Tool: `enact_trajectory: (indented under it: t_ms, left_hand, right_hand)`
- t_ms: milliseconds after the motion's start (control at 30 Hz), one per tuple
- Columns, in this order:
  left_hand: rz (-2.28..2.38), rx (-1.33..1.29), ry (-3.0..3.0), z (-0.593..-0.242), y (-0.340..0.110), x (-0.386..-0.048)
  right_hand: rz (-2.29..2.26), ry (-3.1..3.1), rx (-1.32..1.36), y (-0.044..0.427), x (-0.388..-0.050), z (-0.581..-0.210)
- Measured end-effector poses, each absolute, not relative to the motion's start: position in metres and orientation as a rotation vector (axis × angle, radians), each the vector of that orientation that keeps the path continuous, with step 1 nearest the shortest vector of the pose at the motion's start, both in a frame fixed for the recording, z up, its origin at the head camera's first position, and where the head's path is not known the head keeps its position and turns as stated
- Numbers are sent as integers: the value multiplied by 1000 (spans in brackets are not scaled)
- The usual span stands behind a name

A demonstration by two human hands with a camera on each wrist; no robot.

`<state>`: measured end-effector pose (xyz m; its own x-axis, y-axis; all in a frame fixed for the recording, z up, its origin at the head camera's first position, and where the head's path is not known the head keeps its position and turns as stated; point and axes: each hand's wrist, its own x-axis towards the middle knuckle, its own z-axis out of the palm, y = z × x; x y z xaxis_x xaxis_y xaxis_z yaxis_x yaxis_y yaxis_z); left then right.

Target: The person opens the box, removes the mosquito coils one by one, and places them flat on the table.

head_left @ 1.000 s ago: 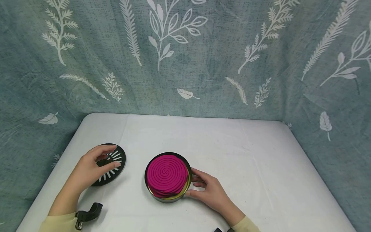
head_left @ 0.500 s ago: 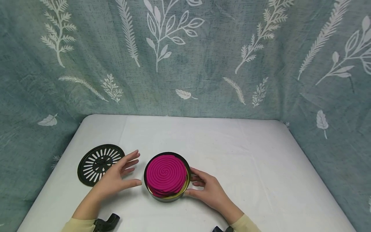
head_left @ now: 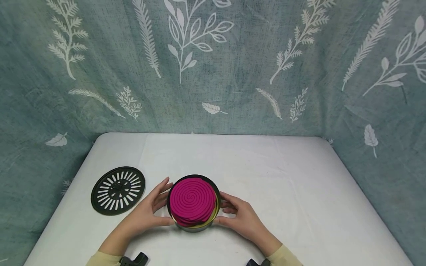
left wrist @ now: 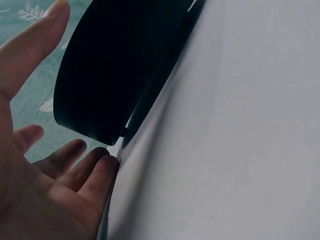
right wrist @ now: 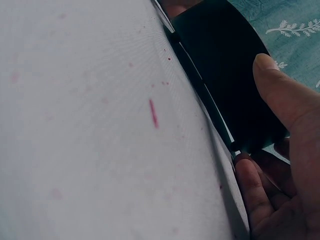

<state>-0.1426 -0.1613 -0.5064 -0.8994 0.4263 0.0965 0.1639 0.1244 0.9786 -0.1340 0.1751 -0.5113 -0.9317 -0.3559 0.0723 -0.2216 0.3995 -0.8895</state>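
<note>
A round black tin (head_left: pixel 217 218) with a yellowish inside stands on the white tabletop in the head view. Magenta mosquito coils (head_left: pixel 192 199) lie stacked in it, a spiral showing on top. My right hand (head_left: pixel 241 218) grips the tin's right side; in the right wrist view its thumb (right wrist: pixel 280 85) lies against the dark wall (right wrist: pixel 220 75). On the opposite side my left hand (head_left: pixel 149 212) is spread round the tin. In the left wrist view its fingers (left wrist: pixel 100 175) are close to the tin's lower edge, and the thumb (left wrist: pixel 40 40) looks apart from the dark wall (left wrist: pixel 110 75).
The round black slotted lid (head_left: pixel 118 190) lies flat on the white-covered table (head_left: pixel 266 166), left of the tin. A green leaf-patterned curtain (head_left: pixel 213 74) hangs behind the table. Small magenta marks (right wrist: pixel 153 114) dot the cloth in the right wrist view.
My left hand has left the slotted lid, which now lies uncovered, and has moved right to the tin's left side. The right hand has stayed at the tin.
</note>
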Motion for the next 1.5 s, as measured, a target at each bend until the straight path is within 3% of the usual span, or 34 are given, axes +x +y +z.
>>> enact_trajectory:
  t_ms: [900, 1500]
  left_hand:
    - [1699, 395, 2346, -506, -152, -137]
    - [1733, 483, 2301, -510, -152, -141]
  right_hand:
    - [-1569, 2493, -537, 174, -136, -508]
    - [-1602, 2399, -527, 181, -134, -496]
